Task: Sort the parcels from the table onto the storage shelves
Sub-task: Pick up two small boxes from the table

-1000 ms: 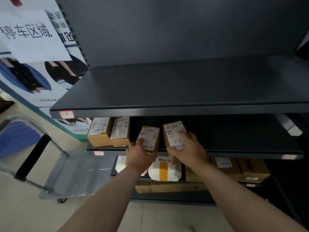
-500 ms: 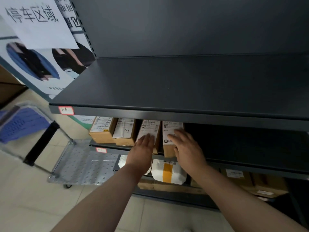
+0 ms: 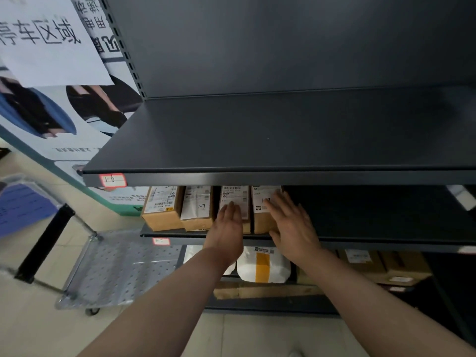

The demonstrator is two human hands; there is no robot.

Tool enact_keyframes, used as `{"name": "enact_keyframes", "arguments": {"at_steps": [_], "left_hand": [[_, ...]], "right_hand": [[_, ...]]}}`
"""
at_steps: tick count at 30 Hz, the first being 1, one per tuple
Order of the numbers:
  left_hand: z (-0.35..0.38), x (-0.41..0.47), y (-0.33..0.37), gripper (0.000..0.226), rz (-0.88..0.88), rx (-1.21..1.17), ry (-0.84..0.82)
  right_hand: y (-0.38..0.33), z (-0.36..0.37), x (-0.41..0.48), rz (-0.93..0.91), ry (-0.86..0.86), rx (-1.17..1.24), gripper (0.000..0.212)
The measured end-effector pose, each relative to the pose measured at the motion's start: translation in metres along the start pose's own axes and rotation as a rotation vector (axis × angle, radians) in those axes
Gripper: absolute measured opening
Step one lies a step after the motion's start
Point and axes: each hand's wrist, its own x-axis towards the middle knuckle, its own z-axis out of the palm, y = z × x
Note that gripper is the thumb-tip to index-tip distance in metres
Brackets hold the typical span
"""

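Left hand [image 3: 228,225], right hand [image 3: 291,222]: fingers flat, spread against small cardboard parcels [image 3: 235,202] on shelf [image 3: 360,238]. Likely light, rigid; grip by sides.

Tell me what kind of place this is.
Probably a parcel pickup or storage depot: dark shelves with numbered tags, labelled parcels in a row, and a trolley alongside.

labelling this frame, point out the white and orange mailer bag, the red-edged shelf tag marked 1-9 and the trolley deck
white and orange mailer bag [image 3: 262,264]: head view, on its orange stripe
red-edged shelf tag [image 3: 112,179]: head view, its white middle
trolley deck [image 3: 123,271]: head view, bare perforated metal
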Motion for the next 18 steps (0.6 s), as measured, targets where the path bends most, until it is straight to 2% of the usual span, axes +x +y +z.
{"name": "enact_keyframes", "arguments": {"at_steps": [4, 11, 15, 18], "left_hand": [[-0.008, -0.007, -0.008, 0.067, 0.092, -0.011, 0.06], [-0.014, -0.019, -0.014, 0.053, 0.276, 0.032, 0.015], [-0.011, -0.031, -0.005, 0.031, 0.44, 0.053, -0.158], [-0.008, -0.041, 0.012, 0.035, 0.578, 0.098, -0.22]], "right_hand": [[-0.006, 0.002, -0.025, 0.104, 0.031, -0.005, 0.081], [-0.021, 0.002, -0.073, 0.334, -0.027, 0.018, 0.067], [-0.035, 0.0, -0.114, 0.455, -0.076, 0.011, 0.061], [-0.045, -0.003, -0.151, 0.552, -0.07, 0.003, 0.06]]}}
